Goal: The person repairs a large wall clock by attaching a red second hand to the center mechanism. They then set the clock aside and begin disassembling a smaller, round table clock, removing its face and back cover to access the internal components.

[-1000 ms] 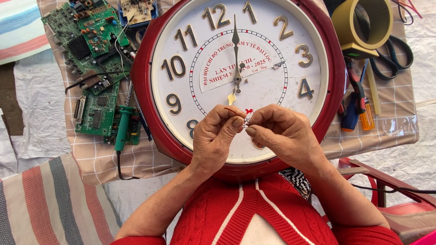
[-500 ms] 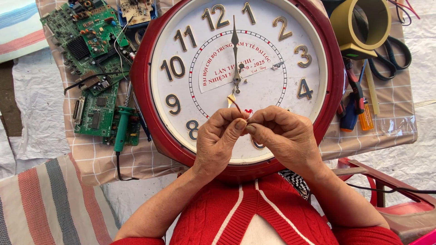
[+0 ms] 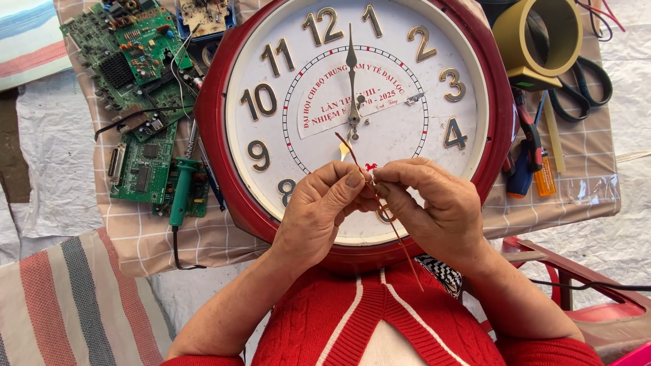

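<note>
A large round wall clock with a red rim and white face lies on a checked cloth in front of me. Its two gold hands point up near the top numeral. My left hand and my right hand meet over the lower part of the face. Both pinch a long thin red clock hand, which runs slanted from near the clock's centre down to my red sweater. The lower numerals are hidden behind my fingers.
Green circuit boards and a green-handled soldering iron lie left of the clock. To the right are a roll of tape, black scissors and small hand tools. A red plastic chair stands at lower right.
The thin red hand now shows at full length between my fingers, slanting across the face; a second ago only a small red tip showed. My hands stayed in place.
</note>
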